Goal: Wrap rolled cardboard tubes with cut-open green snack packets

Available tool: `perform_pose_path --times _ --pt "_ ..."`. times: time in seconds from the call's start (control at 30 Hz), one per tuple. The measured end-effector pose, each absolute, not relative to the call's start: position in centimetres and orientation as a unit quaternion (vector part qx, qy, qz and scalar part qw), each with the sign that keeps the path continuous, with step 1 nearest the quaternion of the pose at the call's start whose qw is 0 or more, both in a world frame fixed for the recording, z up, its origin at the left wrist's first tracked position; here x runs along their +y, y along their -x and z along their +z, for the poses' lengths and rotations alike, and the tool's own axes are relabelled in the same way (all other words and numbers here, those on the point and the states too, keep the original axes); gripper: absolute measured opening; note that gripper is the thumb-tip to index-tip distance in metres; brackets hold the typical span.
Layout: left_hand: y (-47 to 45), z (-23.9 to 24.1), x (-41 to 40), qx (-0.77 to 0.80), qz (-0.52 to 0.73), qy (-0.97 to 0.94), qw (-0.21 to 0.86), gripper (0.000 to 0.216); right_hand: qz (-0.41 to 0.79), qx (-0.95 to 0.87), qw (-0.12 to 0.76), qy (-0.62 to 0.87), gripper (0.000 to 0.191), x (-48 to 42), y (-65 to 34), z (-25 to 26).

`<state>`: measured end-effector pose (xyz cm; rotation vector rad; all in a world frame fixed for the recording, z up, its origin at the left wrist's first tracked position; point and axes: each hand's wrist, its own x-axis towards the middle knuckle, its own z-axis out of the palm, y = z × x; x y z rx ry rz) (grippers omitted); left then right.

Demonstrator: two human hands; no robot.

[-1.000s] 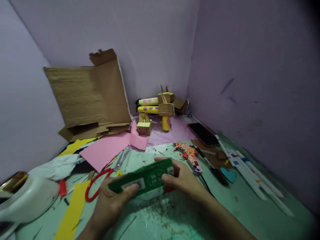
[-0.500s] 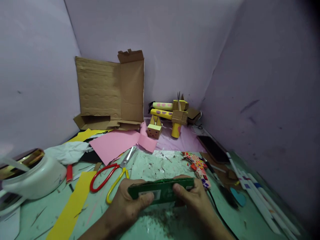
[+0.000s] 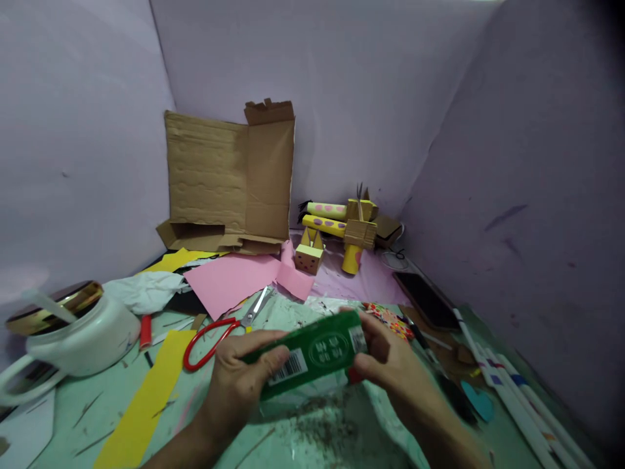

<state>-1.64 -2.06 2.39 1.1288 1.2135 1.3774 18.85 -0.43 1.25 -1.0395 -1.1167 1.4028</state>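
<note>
A green printed cardboard piece (image 3: 322,348) with barcodes and white lettering is held above the table, its right end tilted up. My left hand (image 3: 239,374) is closed on its left end, thumb across the front beside a barcode. At the right end, the thumb and fingers of my right hand (image 3: 390,361) grip the edge, with a small red patch showing below. The fingertips behind the cardboard are hidden. Just beyond my left hand lie scissors (image 3: 209,345) with red and yellow handles, blades spread. A flowery patterned piece (image 3: 390,319) lies past my right hand.
An opened cardboard box (image 3: 229,176) stands at the back beside yellow craft figures (image 3: 336,225). Pink paper (image 3: 234,277) and a yellow strip (image 3: 151,397) lie left. A white pot (image 3: 92,339) stands far left. On the right are a phone (image 3: 427,299) and several markers (image 3: 527,404).
The green cardboard has turned so its printed face shows more and its right end is higher. My right hand has shifted its hold at that end. The camera view has moved slightly left.
</note>
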Motion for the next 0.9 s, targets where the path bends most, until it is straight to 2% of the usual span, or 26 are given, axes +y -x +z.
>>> perform_pose_path --times 0.03,0.1,0.17,0.23,0.37,0.5,0.6,0.7,0.83,0.9 --pt "1.6 2.6 -1.8 0.494 0.603 -0.394 0.487 0.017 0.586 -0.428 0.55 0.414 0.067 -0.3 -19.0 1.2" --pt "1.5 3.0 -1.3 0.462 0.66 -0.258 0.533 0.025 0.616 -0.347 0.593 0.386 0.06 -0.5 -18.5 0.6" --pt "1.2 3.2 -0.9 0.423 0.679 -0.165 0.577 0.031 0.685 -0.301 0.567 0.344 0.049 -1.1 -17.0 0.0" --pt "0.8 3.1 -0.8 0.406 0.677 -0.125 0.601 0.034 0.737 -0.28 0.543 0.29 0.045 -2.0 -15.1 -0.4" --pt "0.1 2.3 -1.4 0.4 0.666 -0.127 0.617 0.036 0.741 -0.18 0.591 0.264 0.051 -3.0 -11.6 0.0" --pt "-0.4 1.3 -1.9 0.41 0.65 -0.192 0.61 0.029 0.737 -0.106 0.606 0.279 0.056 -2.6 -10.5 0.3" --pt "-0.7 0.7 -2.1 0.424 0.645 -0.254 0.583 0.02 0.75 -0.102 0.588 0.287 0.05 -2.2 -10.9 0.0" --pt "-0.2 1.0 -2.2 0.45 0.615 -0.408 0.502 0.011 0.777 -0.104 0.55 0.288 0.041 -2.1 -12.2 -0.6" --pt "2.8 2.3 -2.0 0.457 0.49 -0.613 0.418 0.029 0.773 -0.095 0.549 0.303 0.033 -2.0 -14.9 -1.3" --pt "4.8 2.5 -1.5 0.555 0.364 -0.681 0.308 0.038 0.754 -0.074 0.572 0.316 0.031 -2.0 -16.1 -1.4"
